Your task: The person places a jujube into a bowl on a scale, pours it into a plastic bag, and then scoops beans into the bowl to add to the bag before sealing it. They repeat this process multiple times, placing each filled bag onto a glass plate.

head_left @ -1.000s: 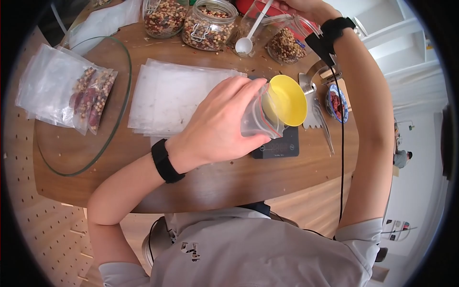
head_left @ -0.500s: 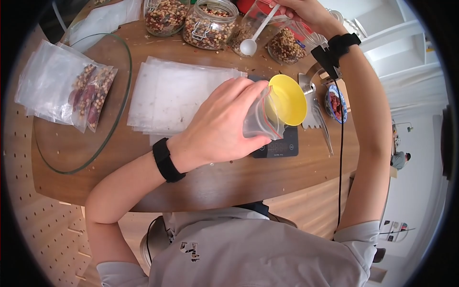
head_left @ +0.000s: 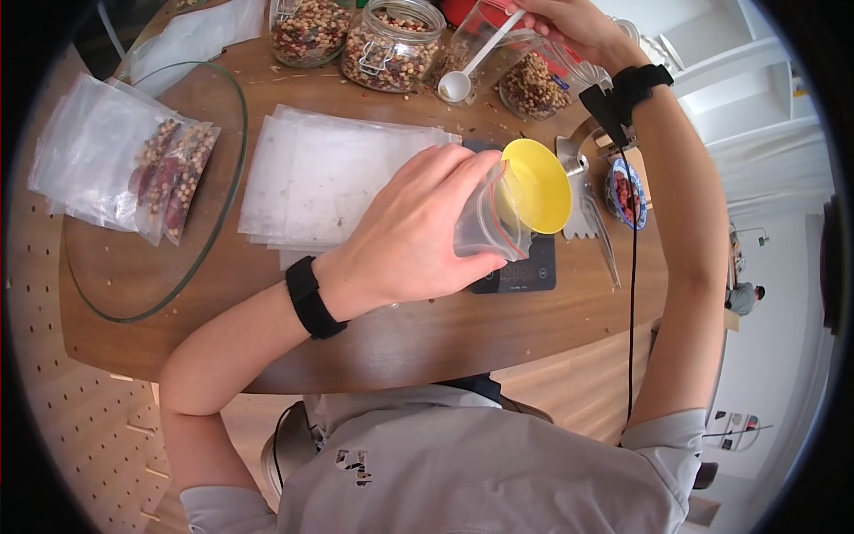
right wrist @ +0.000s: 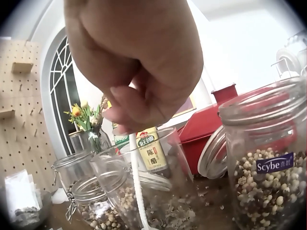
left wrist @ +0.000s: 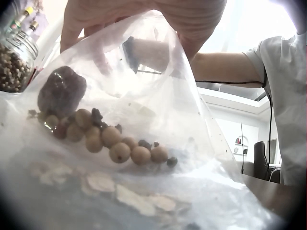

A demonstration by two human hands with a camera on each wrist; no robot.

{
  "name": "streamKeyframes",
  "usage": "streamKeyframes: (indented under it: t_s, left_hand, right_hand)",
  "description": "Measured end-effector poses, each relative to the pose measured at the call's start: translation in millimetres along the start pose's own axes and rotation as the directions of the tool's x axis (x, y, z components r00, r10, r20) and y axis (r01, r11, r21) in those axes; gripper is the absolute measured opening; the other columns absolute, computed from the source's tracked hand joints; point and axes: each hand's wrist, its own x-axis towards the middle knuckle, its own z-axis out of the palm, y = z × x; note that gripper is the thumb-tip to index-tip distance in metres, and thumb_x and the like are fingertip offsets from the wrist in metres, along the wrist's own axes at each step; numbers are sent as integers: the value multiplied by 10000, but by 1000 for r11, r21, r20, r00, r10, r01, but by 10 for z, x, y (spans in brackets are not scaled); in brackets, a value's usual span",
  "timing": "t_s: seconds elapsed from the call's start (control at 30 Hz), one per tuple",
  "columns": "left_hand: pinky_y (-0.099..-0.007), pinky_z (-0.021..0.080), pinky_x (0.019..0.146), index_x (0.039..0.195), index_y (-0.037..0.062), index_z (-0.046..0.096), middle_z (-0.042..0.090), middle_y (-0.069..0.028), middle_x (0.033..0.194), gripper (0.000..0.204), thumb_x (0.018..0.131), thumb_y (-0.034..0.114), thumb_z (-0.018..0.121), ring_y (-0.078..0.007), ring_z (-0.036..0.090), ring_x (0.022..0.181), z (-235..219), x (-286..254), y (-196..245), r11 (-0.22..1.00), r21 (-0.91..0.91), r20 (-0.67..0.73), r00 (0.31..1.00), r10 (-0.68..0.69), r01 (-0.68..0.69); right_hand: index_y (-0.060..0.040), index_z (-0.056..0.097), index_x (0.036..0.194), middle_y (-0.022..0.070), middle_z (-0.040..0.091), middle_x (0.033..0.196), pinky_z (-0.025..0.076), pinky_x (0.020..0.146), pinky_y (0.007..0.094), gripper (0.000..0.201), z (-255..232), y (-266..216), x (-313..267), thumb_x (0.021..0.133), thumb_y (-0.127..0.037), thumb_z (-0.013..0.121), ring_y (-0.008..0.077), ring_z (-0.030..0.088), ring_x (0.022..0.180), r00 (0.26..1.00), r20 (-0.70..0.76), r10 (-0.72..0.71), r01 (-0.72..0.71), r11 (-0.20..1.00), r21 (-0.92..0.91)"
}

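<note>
My left hand (head_left: pixel 405 222) grips a clear zip bag (head_left: pixel 485 222) with a red strip along its mouth. Through the plastic in the left wrist view show pale round beans (left wrist: pixel 112 139), a dark wrinkled fruit (left wrist: pixel 62 92) and flat pale flakes (left wrist: pixel 129 196). A yellow round cup-like piece (head_left: pixel 543 191) sits at the bag's mouth, above a black kitchen scale (head_left: pixel 525 276). At the back, my right hand (head_left: pixel 565 20) pinches the handle of a white spoon (head_left: pixel 455 86). The spoon overlaps a glass jar of flakes (right wrist: pixel 172 206), its bowl low in that jar.
Behind stand jars of mixed beans (head_left: pixel 391 53) and a labelled jar (right wrist: pixel 268 177). A stack of flat bags (head_left: pixel 302 178) lies left of the scale. Filled bags (head_left: pixel 173 178) rest on a glass plate (head_left: pixel 209 214). Right are tongs (head_left: pixel 605 236) and a blue-rimmed bowl (head_left: pixel 614 198).
My right hand has moved slightly right and down in the head view, and the spoon's bowl has shifted right and back left. The left hand holds the bag almost still.
</note>
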Motion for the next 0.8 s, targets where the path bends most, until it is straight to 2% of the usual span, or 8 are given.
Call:
streamKeyframes:
  t_s: [0.1,0.2,0.3,0.4,0.5,0.6,0.7,0.8]
  left_hand:
    - [-384,505,949,1406,-36,506,590,-156,1244,823,701,156,883,-310,612,1097,-4,1,-2,1000,-10,14,1000,-13,13]
    - [-385,504,950,1405,-38,506,590,-155,1239,822,701,157,883,-309,610,1096,-5,-1,-8,1000,-10,16,1000,-9,9]
    - [-388,504,951,1407,-40,504,591,-156,1241,827,700,158,884,-310,609,1097,-1,7,-12,1000,0,-2,1000,10,-10]
    - [-393,503,955,1413,-37,502,589,-161,1251,831,701,158,883,-315,611,1114,-5,6,-6,1000,-10,13,1000,-1,1]
    - [-395,502,967,1423,-29,497,589,-164,1258,841,701,159,884,-321,613,1136,-3,7,-6,1000,1,5,1000,9,-9]
    - [-394,503,982,1439,-17,488,582,-167,1272,859,699,154,889,-325,617,1156,-19,17,14,1000,-1,21,1000,-10,10]
    - [-392,506,992,1454,-10,478,570,-171,1302,880,695,146,894,-325,623,1161,-6,12,6,1000,-23,28,1000,-10,11]
    - [-393,507,996,1461,-7,474,559,-178,1327,881,698,140,891,-327,628,1165,-20,10,29,1000,-1,41,999,-17,17]
  right_hand:
    - [-16,747,932,9,655,726,454,569,245,224,2,150,27,978,-224,677,93,569,637,998,-52,40,-32,988,149]
    - [-28,724,883,8,626,680,418,506,244,202,36,213,-23,979,-190,652,95,540,578,982,-174,77,-47,984,171]
    - [-32,712,882,15,632,681,398,473,236,203,-21,320,-24,986,-189,637,95,534,543,946,-245,212,-146,954,261]
    - [-37,710,884,17,631,673,379,445,233,211,-93,420,-52,996,-200,637,95,524,511,941,-269,206,-92,920,380]
    - [-40,702,941,14,632,691,387,471,222,202,-178,445,-187,1010,-219,637,86,521,534,939,-248,240,-115,895,431]
    - [26,620,1221,-9,628,806,365,533,167,282,-442,790,-201,1045,-194,617,36,530,689,974,-86,208,-116,790,602]
    - [32,651,1142,3,635,817,365,519,178,260,-450,821,-340,1070,-205,571,45,505,650,966,-157,207,-52,747,662]
    - [67,638,1153,31,665,821,438,592,205,268,-414,655,-578,1039,-174,616,66,582,717,971,-181,155,18,711,703]
